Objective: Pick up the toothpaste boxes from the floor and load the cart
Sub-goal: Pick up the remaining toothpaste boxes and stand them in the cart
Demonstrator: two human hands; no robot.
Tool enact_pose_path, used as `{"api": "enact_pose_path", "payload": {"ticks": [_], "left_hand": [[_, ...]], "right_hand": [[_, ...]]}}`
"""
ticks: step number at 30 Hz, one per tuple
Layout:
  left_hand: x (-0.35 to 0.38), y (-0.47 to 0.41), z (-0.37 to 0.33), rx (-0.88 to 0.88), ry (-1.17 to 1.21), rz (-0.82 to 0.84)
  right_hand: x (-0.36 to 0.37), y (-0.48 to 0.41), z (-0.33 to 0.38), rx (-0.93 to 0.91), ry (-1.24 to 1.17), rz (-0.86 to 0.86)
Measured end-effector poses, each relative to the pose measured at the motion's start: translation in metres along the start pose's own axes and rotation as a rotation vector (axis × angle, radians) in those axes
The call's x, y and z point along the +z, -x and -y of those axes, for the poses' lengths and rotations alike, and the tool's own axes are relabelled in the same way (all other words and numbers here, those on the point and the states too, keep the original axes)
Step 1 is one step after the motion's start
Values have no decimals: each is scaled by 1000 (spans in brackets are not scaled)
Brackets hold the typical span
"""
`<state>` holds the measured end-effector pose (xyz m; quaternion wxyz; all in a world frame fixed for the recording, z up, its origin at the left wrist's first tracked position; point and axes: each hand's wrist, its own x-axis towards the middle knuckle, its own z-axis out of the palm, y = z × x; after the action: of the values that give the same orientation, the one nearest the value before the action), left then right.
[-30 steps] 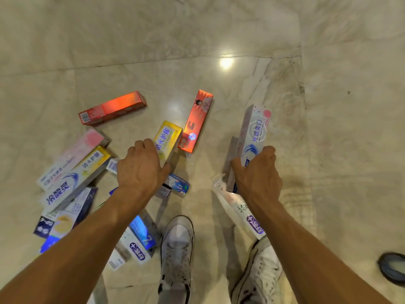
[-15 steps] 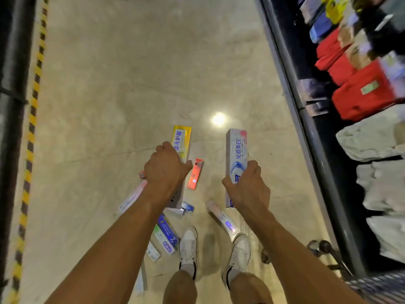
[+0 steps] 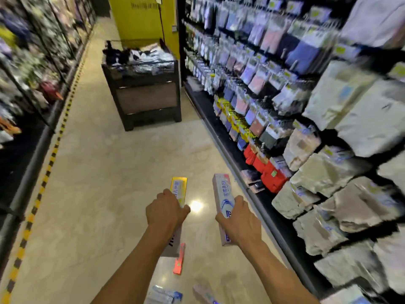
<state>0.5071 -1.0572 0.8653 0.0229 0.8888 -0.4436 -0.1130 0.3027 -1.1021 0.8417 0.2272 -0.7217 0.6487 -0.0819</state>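
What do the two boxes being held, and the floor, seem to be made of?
Yellow toothpaste box: probably thin printed cardboard, glossy, with crisp folded edges. White toothpaste box: likewise, slight sheen. Floor: polished stone or tile, mirroring a ceiling light.

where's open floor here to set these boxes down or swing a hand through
Bare floor runs between the striped edge, left, and the shelving base, right, from the black display stand back to the left hand and right hand. Crowded at the view's bottom: orange box and blurred boxes.
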Motion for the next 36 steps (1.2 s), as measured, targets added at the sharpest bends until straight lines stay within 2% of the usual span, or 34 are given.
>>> {"api": "enact_pose_path", "payload": {"ticks": [4, 10, 14, 18, 21, 29, 36], "left_hand": [[-16, 7, -34, 182, 2, 44], [-25, 40, -106, 511, -41, 65], [-15, 87, -165, 710, -70, 95], [5, 145, -222, 874, -51, 162], [21, 189, -260, 997, -119, 154], [85, 317, -359, 1159, -191, 245], [165, 419, -418, 1184, -211, 370]], "right_hand": [[-30, 31, -13, 161, -47, -74], [-70, 87, -70, 406, -63, -219], [-88, 141, -122, 546, -75, -329], [-102, 192, -182, 689, -67, -381], [-110, 225, -228, 770, -105, -427], [-114, 316, -365, 963, -93, -445], [-110, 388, -470, 1082, -102, -391]]}}
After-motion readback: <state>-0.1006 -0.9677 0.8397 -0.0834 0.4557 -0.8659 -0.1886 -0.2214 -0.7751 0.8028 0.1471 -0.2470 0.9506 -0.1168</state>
